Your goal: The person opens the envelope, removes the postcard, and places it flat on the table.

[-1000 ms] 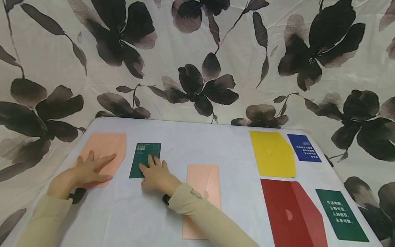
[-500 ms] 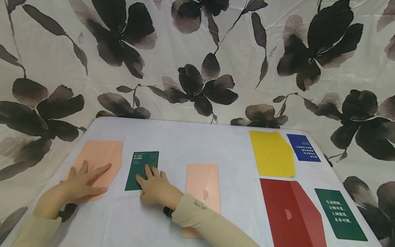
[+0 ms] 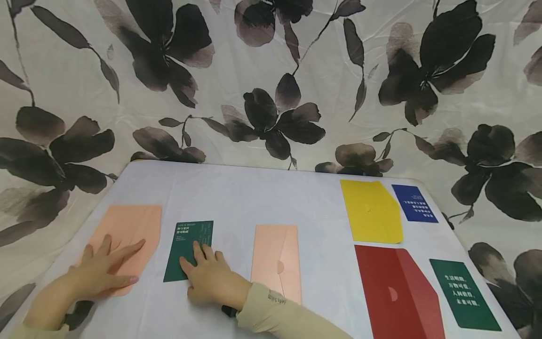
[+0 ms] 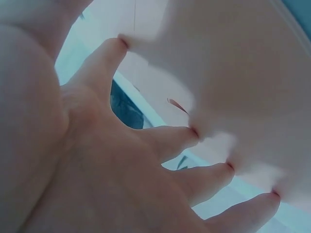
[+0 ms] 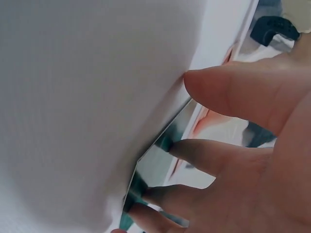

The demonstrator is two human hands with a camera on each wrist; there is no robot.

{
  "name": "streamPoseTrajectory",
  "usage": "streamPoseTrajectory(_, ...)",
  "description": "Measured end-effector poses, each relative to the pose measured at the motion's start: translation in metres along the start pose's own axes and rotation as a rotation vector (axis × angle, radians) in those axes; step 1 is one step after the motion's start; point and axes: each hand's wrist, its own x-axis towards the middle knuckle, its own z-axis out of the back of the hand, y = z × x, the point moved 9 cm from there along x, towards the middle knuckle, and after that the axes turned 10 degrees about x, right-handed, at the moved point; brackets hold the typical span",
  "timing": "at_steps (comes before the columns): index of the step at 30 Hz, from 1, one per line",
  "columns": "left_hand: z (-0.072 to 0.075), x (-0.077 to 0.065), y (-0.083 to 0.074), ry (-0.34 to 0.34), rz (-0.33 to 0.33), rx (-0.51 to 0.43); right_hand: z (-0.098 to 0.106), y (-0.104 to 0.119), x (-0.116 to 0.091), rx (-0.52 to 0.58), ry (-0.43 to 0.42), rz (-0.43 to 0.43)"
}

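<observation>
Toward the left of the table lies a peach envelope [image 3: 141, 223], flat. My left hand [image 3: 95, 273] rests on it with spread, straight fingers; in the left wrist view the fingertips [image 4: 187, 133] press its surface. To the right of it is a dark green card [image 3: 179, 245] with pale printed characters. My right hand [image 3: 213, 280] covers the card's lower right part, fingers extended onto it. In the right wrist view, fingers touch the green card [image 5: 153, 167] at its edge, while the thumb is at the white surface beside it.
A second peach envelope [image 3: 275, 249] lies partly beneath the right sleeve [image 3: 288, 310]. Farther right on the white table [image 3: 254, 193] are a yellow envelope [image 3: 370, 209], a blue card [image 3: 415, 203], a red envelope [image 3: 394, 282] and another green card [image 3: 463, 296]. A floral cloth [image 3: 211, 141] hangs behind.
Both hands have slid toward the near side and slightly left. The left peach envelope and the green card have moved along beneath them. The items on the right stay put.
</observation>
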Motion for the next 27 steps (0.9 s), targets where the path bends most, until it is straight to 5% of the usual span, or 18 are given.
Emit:
streamPoseTrajectory(11, -0.023, -0.016, 0.011, 0.039, 0.041, -0.014, -0.017, 0.018, -0.014, -0.050, 0.036, 0.061)
streamPoseTrajectory(27, -0.033, -0.041, 0.015, -0.023, 0.022, 0.032, -0.038, 0.039, -0.034, -0.180, 0.106, 0.139)
